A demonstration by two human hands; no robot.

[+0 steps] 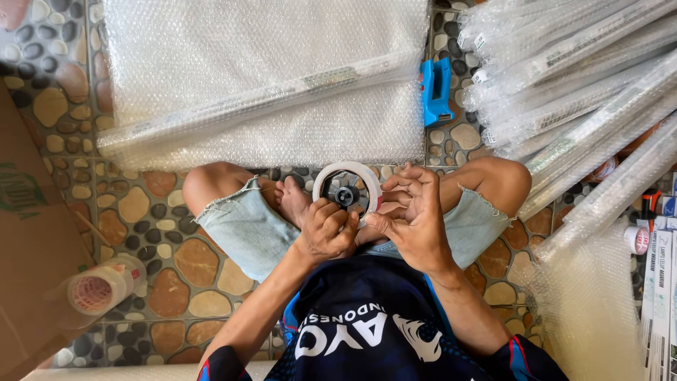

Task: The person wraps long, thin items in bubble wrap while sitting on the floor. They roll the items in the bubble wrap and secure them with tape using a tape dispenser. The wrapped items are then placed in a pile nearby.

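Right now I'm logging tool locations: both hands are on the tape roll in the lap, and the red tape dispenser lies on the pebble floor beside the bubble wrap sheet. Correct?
Nearly. The head view shows the left hand and right hand on the tape roll, but the tape dispenser is blue, not red. It does lie on the pebble floor beside the bubble wrap sheet.

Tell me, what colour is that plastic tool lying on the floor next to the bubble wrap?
The plastic tool is bright blue, seen in the head view.

Bright daylight, sharp (glare on plastic).
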